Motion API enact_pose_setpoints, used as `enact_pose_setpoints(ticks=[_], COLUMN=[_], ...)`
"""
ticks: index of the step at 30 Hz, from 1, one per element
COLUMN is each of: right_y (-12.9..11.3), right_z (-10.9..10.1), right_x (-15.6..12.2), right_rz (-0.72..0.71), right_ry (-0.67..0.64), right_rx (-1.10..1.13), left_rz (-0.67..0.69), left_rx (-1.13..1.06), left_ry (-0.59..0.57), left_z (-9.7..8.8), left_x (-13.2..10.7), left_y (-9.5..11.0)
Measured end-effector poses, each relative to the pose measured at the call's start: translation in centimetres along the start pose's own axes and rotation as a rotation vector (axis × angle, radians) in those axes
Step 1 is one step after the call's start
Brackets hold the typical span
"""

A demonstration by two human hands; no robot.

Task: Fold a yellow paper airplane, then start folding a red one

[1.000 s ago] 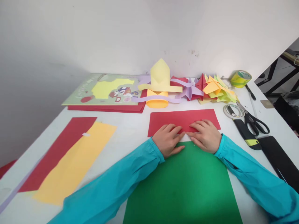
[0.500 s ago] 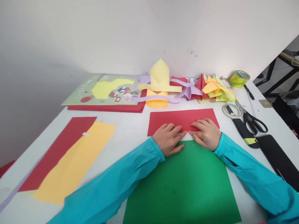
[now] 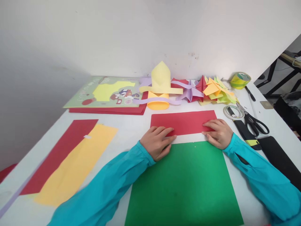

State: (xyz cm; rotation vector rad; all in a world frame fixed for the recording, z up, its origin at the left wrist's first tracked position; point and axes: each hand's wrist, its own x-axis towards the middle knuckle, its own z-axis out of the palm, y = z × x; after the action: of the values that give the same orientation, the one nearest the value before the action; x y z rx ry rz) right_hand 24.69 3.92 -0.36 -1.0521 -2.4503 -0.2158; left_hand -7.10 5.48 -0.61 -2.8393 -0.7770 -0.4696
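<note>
A folded red paper (image 3: 184,121) lies flat on the white table (image 3: 131,128), just beyond a large green sheet (image 3: 185,185). My left hand (image 3: 157,141) rests with fingers stretched out flat on the red paper's near left edge. Over at the near right corner of that paper, my right hand (image 3: 217,132) presses down with its fingers flat too. Both arms wear turquoise sleeves. Neither hand grips anything.
Red and yellow paper strips (image 3: 68,160) lie at the left. A picture book (image 3: 105,94) on red sheets sits at the back left. Folded paper crafts (image 3: 188,89) line the wall. Scissors (image 3: 249,121), tape rolls (image 3: 240,80) and a black case (image 3: 279,160) are at the right.
My two hands, which met at the middle of the red paper's near edge, have slid apart along it, the left one leftward and the right one rightward.
</note>
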Motion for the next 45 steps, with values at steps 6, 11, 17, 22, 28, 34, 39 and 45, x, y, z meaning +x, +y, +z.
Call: enact_pose_setpoints(ticks=[6,11,17,22,28,34,39,45], right_y=[1.1,1.9,2.5,2.7,3.5,3.9,4.2,4.3], right_z=[-0.7,-1.0,-1.3,-1.4,-2.0,-2.2,-2.3,-2.4], right_x=[-1.2,-2.3,-3.1,-3.1,-3.3,-3.2,-3.1,-3.1], right_rz=[0.014,0.061,0.085,0.095,0.084,0.037,0.023,0.046], right_ry=[0.000,-0.016,-0.014,-0.011,0.005,0.046,0.077,0.053], right_rx=[0.039,0.062,0.117,0.138,0.162,0.184,0.179,0.171], left_rz=[-0.021,-0.053,-0.074,-0.070,-0.048,0.027,0.024,0.007], left_rx=[-0.085,-0.106,-0.154,-0.216,-0.257,-0.195,-0.194,-0.203], left_ry=[0.049,0.064,0.072,0.055,0.071,0.094,0.095,0.094], left_z=[-0.1,-0.3,-0.7,-1.4,-1.7,-1.8,-1.9,-1.7], left_x=[-0.5,-1.8,-4.0,-4.9,-4.9,-4.7,-4.9,-5.6], left_y=[-0.9,-2.0,-3.7,-4.5,-4.8,-4.6,-4.5,-4.8])
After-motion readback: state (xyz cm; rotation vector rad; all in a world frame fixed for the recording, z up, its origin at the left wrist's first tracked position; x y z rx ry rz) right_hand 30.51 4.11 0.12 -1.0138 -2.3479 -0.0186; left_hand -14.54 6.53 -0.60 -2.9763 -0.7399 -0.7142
